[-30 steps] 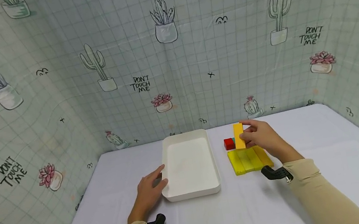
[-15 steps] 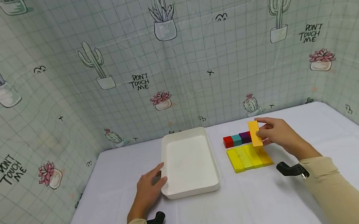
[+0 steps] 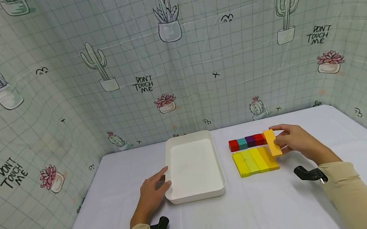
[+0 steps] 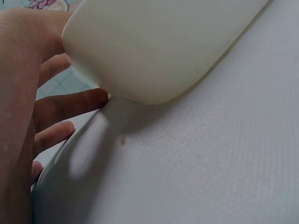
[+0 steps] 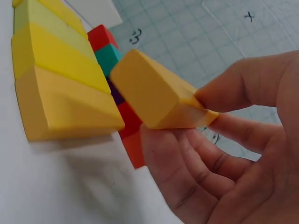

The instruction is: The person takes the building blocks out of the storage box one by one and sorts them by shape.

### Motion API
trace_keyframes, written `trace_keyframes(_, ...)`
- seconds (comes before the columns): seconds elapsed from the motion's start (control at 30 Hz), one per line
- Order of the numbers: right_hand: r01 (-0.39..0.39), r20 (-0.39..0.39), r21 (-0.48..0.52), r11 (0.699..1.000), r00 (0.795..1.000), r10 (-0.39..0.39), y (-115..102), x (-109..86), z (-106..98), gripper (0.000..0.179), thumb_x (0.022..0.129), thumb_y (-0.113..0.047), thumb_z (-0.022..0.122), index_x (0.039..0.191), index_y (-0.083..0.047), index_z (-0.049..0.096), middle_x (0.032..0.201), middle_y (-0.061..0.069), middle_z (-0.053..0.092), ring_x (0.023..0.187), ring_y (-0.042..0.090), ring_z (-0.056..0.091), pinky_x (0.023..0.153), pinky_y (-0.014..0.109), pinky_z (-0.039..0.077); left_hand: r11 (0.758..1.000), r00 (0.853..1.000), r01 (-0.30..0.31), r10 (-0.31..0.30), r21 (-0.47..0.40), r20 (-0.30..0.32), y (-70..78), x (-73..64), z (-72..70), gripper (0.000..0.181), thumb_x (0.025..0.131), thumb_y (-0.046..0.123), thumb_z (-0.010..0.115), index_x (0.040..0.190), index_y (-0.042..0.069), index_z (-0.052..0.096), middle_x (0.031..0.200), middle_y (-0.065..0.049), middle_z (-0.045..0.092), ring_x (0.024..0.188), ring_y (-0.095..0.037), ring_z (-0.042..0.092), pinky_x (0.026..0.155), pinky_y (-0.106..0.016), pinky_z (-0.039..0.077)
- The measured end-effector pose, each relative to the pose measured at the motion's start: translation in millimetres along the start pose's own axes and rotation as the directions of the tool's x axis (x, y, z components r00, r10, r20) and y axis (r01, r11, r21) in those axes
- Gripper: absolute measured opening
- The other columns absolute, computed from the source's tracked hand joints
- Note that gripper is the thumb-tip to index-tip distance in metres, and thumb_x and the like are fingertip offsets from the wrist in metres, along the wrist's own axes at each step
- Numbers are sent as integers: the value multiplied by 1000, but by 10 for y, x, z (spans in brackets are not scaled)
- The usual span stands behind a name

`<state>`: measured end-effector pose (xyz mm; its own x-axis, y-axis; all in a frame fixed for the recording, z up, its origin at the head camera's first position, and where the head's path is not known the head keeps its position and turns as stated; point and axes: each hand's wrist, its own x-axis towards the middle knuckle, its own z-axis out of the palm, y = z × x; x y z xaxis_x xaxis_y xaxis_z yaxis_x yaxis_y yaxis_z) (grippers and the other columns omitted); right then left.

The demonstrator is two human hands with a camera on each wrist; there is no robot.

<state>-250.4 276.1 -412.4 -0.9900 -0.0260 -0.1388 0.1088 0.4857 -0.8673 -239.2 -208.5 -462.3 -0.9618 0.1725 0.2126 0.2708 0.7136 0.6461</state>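
My right hand point(image 3: 299, 143) pinches an orange-yellow rectangular block point(image 3: 272, 143) between thumb and fingers. It is held up, tilted, at the right end of several yellow blocks point(image 3: 254, 161) lying side by side. Behind these, a row of small coloured blocks runs red, teal point(image 3: 242, 143), purple and red. The right wrist view shows an orange block point(image 5: 134, 150) at that row's near end, partly hidden by the held block and fingers. My left hand point(image 3: 150, 197) touches the left side of a white tray point(image 3: 197, 197) with its fingers spread and extended.
Nothing lies inside the tray, which stands left of the blocks. A white cloth covers the table point(image 3: 202, 228). Behind and at both sides hangs a grid-patterned curtain point(image 3: 196, 59) with plant drawings.
My right hand has moved right with the orange-yellow block, lowering and tilting it in the last half second. The small coloured row has come into sight. My left hand stays at the tray.
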Motion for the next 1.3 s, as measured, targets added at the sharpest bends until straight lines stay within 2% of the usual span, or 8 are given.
trace_keyframes(0.13, -45, 27, -37, 998, 999, 47, 84, 4, -33, 63, 96, -13, 55, 153, -1, 34, 134, 31, 48, 99, 34, 57, 79, 34, 58, 1000, 1000, 2, -2, -1, -2, 12, -1, -5, 53, 96, 26, 62, 148, 18, 53, 131, -11, 66, 135, -34, 47, 114, -62, 24)
trace_keyframes(0.4, -81, 63, -58, 995, 994, 84, 211, 15, -48, 62, 93, -9, 54, 151, 1, 35, 127, 31, 52, 85, 27, 58, 73, 34, 57, 1000, 1000, -6, 6, -8, 6, 22, -6, -11, 53, 96, 26, 62, 148, 18, 53, 130, -12, 65, 134, -36, 46, 113, -63, 24)
trace_keyframes(0.63, -72, 80, -76, 994, 994, 78, 245, 22, -28, 65, 91, -6, 55, 152, 4, 34, 121, 30, 54, 79, 25, 59, 70, 34, 57, 1000, 1000, -4, 4, -7, 11, 17, -2, -4, 53, 97, 27, 61, 149, 19, 52, 131, -11, 65, 136, -36, 45, 114, -64, 22)
trace_keyframes(0.87, -80, 78, -80, 994, 993, 86, 237, 33, -7, 63, 92, -8, 59, 149, 6, 37, 108, 22, 60, 75, 24, 58, 67, 32, 55, 1000, 1000, -25, 25, -1, 8, -22, -5, 0, 53, 97, 27, 61, 148, 17, 53, 130, -12, 66, 135, -36, 47, 113, -64, 23)
trace_keyframes(1.13, -77, 67, -114, 990, 994, 85, 236, 25, -38, 61, 93, -10, 61, 148, 6, 41, 110, 21, 57, 74, 23, 57, 64, 30, 54, 1000, 1000, -1, 1, -15, 14, -4, 8, 9, 52, 97, 30, 60, 148, 20, 52, 132, -10, 65, 135, -33, 47, 116, -61, 20)
trace_keyframes(1.3, -81, 69, -146, 986, 993, 91, 263, 46, 0, 57, 94, -13, 64, 144, 8, 45, 104, 19, 59, 74, 22, 58, 66, 30, 56, 1000, 1000, -8, 8, -2, 14, -13, 0, -6, 53, 97, 27, 61, 148, 18, 53, 131, -11, 65, 135, -33, 48, 116, -62, 19)
